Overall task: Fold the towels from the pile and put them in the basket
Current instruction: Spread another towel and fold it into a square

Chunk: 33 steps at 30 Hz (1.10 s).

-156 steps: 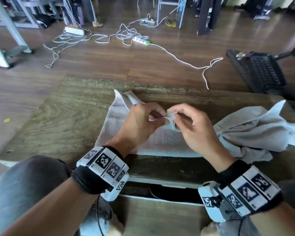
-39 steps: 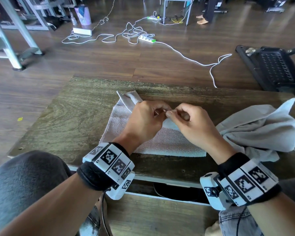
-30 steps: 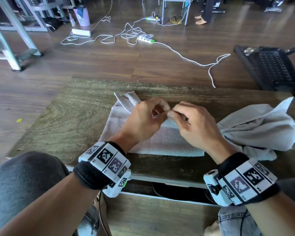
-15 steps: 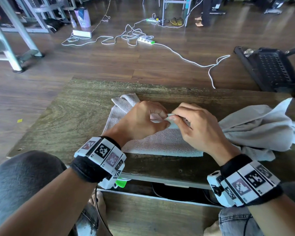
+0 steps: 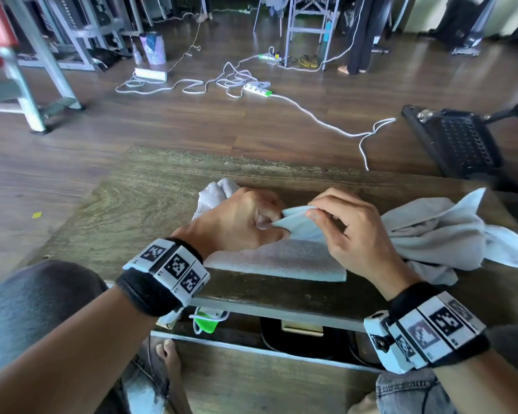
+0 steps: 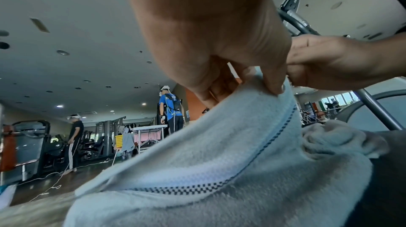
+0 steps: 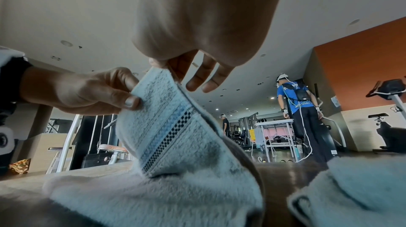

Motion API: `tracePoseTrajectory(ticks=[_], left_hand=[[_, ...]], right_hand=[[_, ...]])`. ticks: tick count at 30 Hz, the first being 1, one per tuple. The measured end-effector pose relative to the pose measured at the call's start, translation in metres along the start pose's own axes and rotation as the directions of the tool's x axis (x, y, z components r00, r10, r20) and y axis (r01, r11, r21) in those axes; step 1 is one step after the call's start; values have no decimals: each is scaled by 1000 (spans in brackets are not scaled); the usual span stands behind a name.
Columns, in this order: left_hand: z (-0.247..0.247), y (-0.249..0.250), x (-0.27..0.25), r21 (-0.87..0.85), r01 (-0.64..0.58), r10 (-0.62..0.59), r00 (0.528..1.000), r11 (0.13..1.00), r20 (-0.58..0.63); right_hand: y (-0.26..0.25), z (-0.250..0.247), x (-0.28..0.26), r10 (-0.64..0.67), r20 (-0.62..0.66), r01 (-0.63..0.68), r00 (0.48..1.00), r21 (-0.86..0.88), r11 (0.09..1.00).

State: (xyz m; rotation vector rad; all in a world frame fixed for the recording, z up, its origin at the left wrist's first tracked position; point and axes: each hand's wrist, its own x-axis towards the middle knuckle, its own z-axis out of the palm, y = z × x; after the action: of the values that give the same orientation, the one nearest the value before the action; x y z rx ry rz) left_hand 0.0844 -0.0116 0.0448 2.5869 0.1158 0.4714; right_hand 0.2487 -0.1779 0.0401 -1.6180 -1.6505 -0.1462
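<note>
A pale blue-white towel (image 5: 277, 259) lies partly folded on the wooden table (image 5: 138, 210). Both hands hold one raised end of it above the middle. My left hand (image 5: 269, 219) pinches that end between thumb and fingers (image 6: 273, 86). My right hand (image 5: 311, 212) pinches the same end just to the right, its thumb and forefinger at the top edge (image 7: 157, 65) and its other fingers loose. The towel's checked stripe (image 7: 169, 137) shows below the grip. The pile of crumpled towels (image 5: 437, 231) lies at the table's right end. A black perforated basket (image 5: 461, 141) sits on the floor beyond.
White cables and power strips (image 5: 256, 89) trail across the wooden floor beyond the table. Metal frames (image 5: 36, 85) stand at the far left. Under the table's near edge are a dark case (image 5: 302, 330) and a green item (image 5: 205, 324). My knees flank the front edge.
My hands have drawn slightly apart, so a short span of the towel's end now shows between them. The far left corner of the towel has slumped lower.
</note>
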Motion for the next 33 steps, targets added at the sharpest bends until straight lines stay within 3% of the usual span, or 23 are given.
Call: tracePoseTrajectory(ticks=[4,10,14,17,21,26,29,33], left_hand=[[-32,5,-10,75,55,-54,998,996,-14],[-97,17,-22,254,64,-53,997,965,-49],[-121,35,-30,356,70,-50,997,932,-65],[-124,55,-34,394,41,-16,998,918,-68],[-111,70,-46,397,95,-72,995,913,-72],[-83,68,-61,265,200,-159,973,943,-167],[-81,64,-69,316,128,-94,988,940,-122],[-93,65,-70,345,-85,120,989,935,-83]], right_hand=[[-14,-26,7,21,-92,-16,996,54,998],[-22,-77,29,116,-252,-121,961,-6,993],[-33,-103,40,183,-248,-206,951,-67,976],[-45,-112,43,233,-243,-256,942,-66,964],[-55,-116,40,311,-258,-330,915,-30,944],[-60,-115,33,309,-254,-322,916,-9,947],[-58,-117,30,324,-272,-339,906,-9,941],[-57,-121,30,340,-274,-355,899,-5,935]])
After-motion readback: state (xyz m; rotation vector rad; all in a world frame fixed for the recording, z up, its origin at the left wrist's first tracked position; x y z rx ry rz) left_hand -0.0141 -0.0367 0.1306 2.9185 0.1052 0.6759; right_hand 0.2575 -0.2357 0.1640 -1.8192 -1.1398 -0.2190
